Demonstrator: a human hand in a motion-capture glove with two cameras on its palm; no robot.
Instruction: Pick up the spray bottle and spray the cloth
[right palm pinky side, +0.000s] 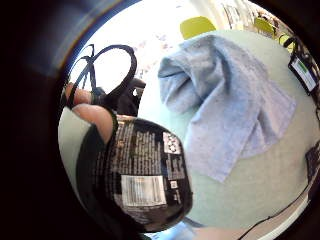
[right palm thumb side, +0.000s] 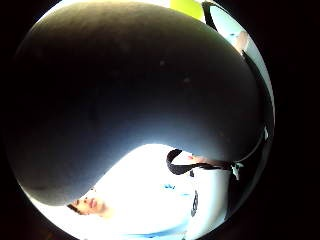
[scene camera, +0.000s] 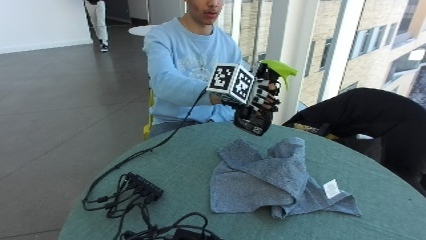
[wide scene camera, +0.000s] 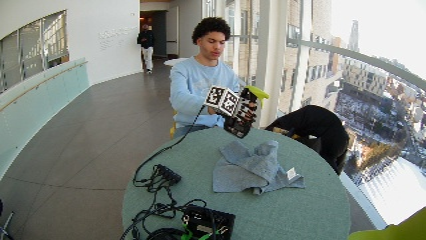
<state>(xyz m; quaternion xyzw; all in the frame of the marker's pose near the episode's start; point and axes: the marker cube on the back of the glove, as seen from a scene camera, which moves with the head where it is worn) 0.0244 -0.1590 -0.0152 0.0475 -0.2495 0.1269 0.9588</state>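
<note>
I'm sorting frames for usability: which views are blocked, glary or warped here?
Right thumb side palm view: a dark rounded mass fills most of it, bright glare behind. Right little finger side palm view: strongly curved, spray bottle looms large, cloth readable, window washed out. Outside view: evenly lit, gloved right hand and bottle plain. Wide outside view: bright windows, table still legible.

Both outside views face the person across the table (scene camera: 200, 165); palm views sit close.

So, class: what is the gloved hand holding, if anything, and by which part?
The right hand holds the spray bottle by its upper body, just under the green spray head, lifted above the cloth.
</note>
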